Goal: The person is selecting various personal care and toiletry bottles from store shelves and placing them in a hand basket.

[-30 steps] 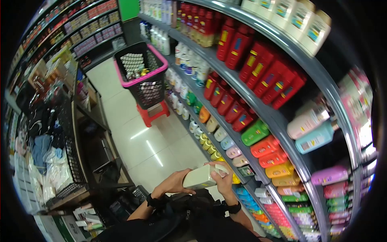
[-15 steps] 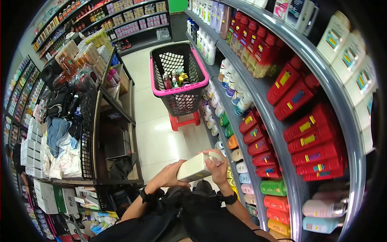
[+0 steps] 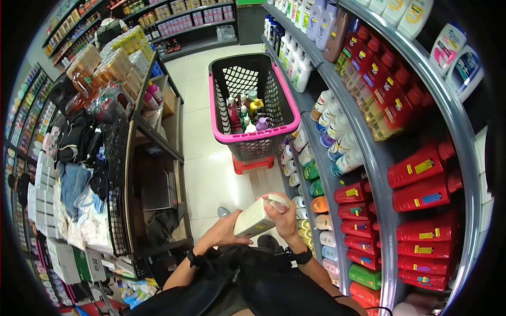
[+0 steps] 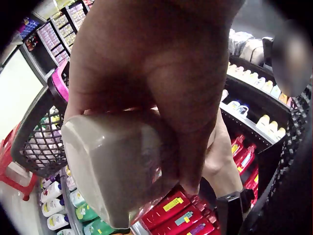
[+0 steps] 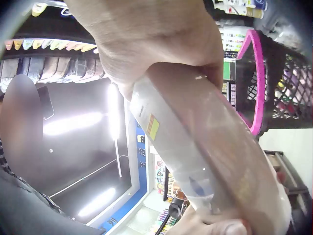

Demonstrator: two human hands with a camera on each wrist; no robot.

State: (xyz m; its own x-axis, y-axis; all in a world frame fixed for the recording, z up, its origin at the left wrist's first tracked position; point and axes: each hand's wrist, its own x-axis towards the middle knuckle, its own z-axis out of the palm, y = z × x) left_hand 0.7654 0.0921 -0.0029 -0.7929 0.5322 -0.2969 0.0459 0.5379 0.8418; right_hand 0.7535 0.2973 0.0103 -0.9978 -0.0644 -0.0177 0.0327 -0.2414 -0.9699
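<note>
A cream-coloured bottle (image 3: 254, 220) lies tilted between both hands, in front of the person's chest. The left hand (image 3: 224, 229) grips its lower end, and the right hand (image 3: 283, 218) is curled round the end with the cap. In the left wrist view the bottle's base (image 4: 112, 166) faces the camera, under the left hand (image 4: 151, 63). The right wrist view has the bottle (image 5: 210, 142) with a small yellow and red sticker, gripped by the right hand (image 5: 156, 39) at the top; fingers of the left hand (image 5: 210, 226) touch its far end.
A black basket with a pink rim (image 3: 215, 124) holds several bottles and stands ahead on a red base (image 3: 253, 164). Shelves of bottles (image 3: 387, 174) run along the right. A rack with clothes (image 3: 76, 181) and goods stands left. Another person (image 3: 109, 30) is at the far left.
The head view has shifted, so the basket appears nearer and further right, with the shelf bottles displaced. Both hands keep their grip on the cream bottle, which stays about chest-front.
</note>
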